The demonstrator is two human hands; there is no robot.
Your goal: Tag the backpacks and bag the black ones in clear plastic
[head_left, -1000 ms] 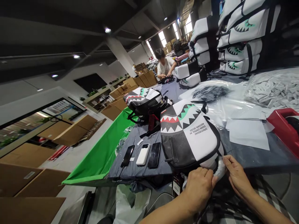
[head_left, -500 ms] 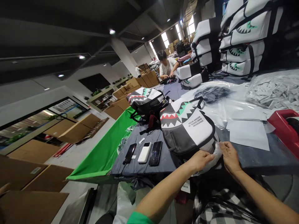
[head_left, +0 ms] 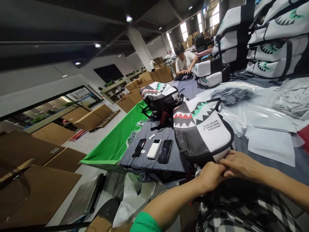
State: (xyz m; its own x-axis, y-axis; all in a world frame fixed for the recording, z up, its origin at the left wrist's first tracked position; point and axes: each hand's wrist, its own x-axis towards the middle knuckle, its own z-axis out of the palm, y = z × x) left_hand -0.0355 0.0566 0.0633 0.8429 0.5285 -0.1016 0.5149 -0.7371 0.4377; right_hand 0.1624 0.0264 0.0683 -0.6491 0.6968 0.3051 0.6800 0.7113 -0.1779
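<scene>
A black-and-white backpack (head_left: 205, 129) with a shark-mouth print lies on the covered table directly in front of me. Both my hands meet at its near edge. My left hand (head_left: 211, 175) is closed, its fingers curled under and mostly hidden. Against it, my right hand (head_left: 238, 165) is closed too, fingertips bent at the backpack's lower corner. What they grip is covered by the fingers. A bit of clear plastic (head_left: 198, 169) shows beside my left hand. Behind stands a second shark-print backpack (head_left: 160, 98).
Two dark phones (head_left: 165, 151) and a white power bank (head_left: 154, 149) lie left of the backpack. White paper sheets (head_left: 271, 146) and plastic bags (head_left: 241, 111) are to the right. Stacked backpacks (head_left: 275, 48) rise behind. A green fabric bin (head_left: 116, 145) borders the table; a co-worker (head_left: 185, 62) works beyond.
My hands have come together at the backpack's near edge. The crumpled clear plastic that was between them is now mostly out of sight. The view has shifted left.
</scene>
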